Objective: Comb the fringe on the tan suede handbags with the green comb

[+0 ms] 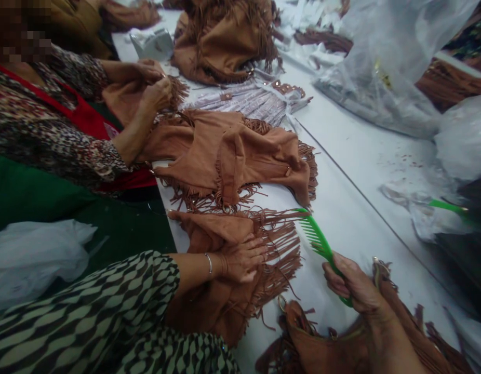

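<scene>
A brown suede piece with long fringe (221,306) lies at the near edge of the white table. My left hand (244,258), a thin bracelet at its wrist, rests flat on it with the fingers stretched towards the fringe. My right hand (351,283) is closed round the handle of a green comb (320,239). The comb's far end touches the upper fringe strands, its teeth facing left. Just beyond lies another brown fringed piece (240,156) with a zip.
At the left, a co-worker in a red apron (82,111) handles a fringed piece (123,96). More brown items (326,345) lie by my right arm. Farther back are a fringed bag (225,44) and wrapped straps (244,101). Clear plastic bags (376,78) cover the right side of the table (342,208).
</scene>
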A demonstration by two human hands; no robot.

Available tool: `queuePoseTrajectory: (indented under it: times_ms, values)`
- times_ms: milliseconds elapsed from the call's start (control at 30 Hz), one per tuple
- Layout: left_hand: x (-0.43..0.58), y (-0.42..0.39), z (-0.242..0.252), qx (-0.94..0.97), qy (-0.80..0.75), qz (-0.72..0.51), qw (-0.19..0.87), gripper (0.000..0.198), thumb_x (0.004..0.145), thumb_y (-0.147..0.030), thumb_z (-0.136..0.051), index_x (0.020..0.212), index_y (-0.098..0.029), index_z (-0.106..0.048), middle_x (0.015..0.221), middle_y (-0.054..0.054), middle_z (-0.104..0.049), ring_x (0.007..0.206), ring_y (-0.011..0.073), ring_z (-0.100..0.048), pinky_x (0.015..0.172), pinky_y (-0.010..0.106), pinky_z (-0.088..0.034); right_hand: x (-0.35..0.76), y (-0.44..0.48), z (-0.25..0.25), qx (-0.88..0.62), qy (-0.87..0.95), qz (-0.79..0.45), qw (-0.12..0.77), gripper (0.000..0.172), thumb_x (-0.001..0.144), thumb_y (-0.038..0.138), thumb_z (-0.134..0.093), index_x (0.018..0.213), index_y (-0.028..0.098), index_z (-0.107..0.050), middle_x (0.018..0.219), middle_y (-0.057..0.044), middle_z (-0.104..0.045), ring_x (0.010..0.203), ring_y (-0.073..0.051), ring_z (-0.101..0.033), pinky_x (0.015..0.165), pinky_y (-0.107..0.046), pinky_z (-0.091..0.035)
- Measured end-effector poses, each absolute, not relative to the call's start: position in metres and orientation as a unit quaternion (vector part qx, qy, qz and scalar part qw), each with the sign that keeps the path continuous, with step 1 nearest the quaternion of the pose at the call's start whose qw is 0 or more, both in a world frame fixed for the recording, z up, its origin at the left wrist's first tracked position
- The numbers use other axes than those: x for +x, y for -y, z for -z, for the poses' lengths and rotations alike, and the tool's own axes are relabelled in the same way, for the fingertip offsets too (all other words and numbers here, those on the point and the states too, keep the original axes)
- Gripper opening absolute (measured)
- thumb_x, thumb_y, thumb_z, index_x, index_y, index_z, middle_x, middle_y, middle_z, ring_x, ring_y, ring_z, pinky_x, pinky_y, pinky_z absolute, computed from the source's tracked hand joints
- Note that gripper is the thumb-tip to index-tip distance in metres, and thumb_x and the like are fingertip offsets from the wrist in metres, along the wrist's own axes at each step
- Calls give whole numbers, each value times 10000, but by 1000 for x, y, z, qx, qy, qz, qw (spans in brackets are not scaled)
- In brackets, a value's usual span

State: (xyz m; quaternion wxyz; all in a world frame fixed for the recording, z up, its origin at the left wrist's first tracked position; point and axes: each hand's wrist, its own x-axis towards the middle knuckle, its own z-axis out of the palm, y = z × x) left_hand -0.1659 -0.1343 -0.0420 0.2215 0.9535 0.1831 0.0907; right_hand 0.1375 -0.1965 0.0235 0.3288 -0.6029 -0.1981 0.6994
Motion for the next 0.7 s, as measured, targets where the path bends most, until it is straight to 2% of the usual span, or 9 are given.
queuePoseTrajectory:
  times_ms: [100,167,233,333,433,567,633,700]
  values:
    - [-165,135,43,951,-185,-104,226,450,816,-327,-468,1232,-167,-534,1357,58,-492,1329,264,-319,1137,480,-150,114,188,-13,-654,192,-623,385,550,767,598,-565,1126,185,-510,487,122,-272,355,-40,-165,338,-153,-127]
    - [-165,134,44,951,-183,-107,227,448,818,-334,-461,1227,-167,-536,1347,55,-503,1322,263,-329,1138,475,-149,92,179,-2,-718,226,-537,382,674,773,626,-524,1271,174,-469,492,107,-320,358,-60,-246,353,-171,-205]
    - [-167,134,43,951,-180,-104,227,445,819,-341,-461,1223,-169,-536,1334,59,-514,1314,266,-338,1137,474,-154,71,172,5,-787,309,-437,307,710,801,614,-481,1350,165,-438,546,47,-467,433,-112,-421,433,-222,-349]
    - [-169,134,39,951,-178,-107,230,475,810,-370,-487,1240,-170,-509,1340,85,-498,1299,267,-352,1129,490,-176,56,170,7,-853,425,-287,101,665,880,571,-356,1415,177,-371,755,-91,-645,638,-230,-598,610,-342,-454]
    - [-160,135,29,935,-190,-175,242,484,773,-367,-528,1208,-158,-508,1333,122,-481,1277,267,-370,1096,476,-268,57,183,2,-866,457,-203,-29,651,925,548,-224,1462,182,-262,739,-126,-672,633,-270,-631,600,-367,-458]
    - [-121,119,1,862,-342,-268,262,421,795,-224,-452,1208,-142,-459,1257,124,-519,1243,234,-402,1048,414,-357,59,206,-8,-864,482,-134,-55,645,938,525,-223,1466,155,-244,699,-108,-680,581,-251,-634,541,-327,-445]
    - [-100,103,-10,808,-470,-235,266,495,814,-239,-447,1285,-108,-372,1265,158,-503,1217,263,-422,1025,446,-372,56,214,-13,-861,496,-95,-50,645,938,524,-238,1463,148,-256,730,-109,-687,552,-235,-626,513,-311,-429]
    - [-87,87,-13,792,-513,-151,293,479,839,-298,-452,1272,-106,-384,1168,158,-565,1105,277,-514,942,443,-431,52,217,-19,-854,514,-66,-42,634,942,516,-249,1459,151,-270,807,-116,-696,563,-218,-629,503,-295,-416]
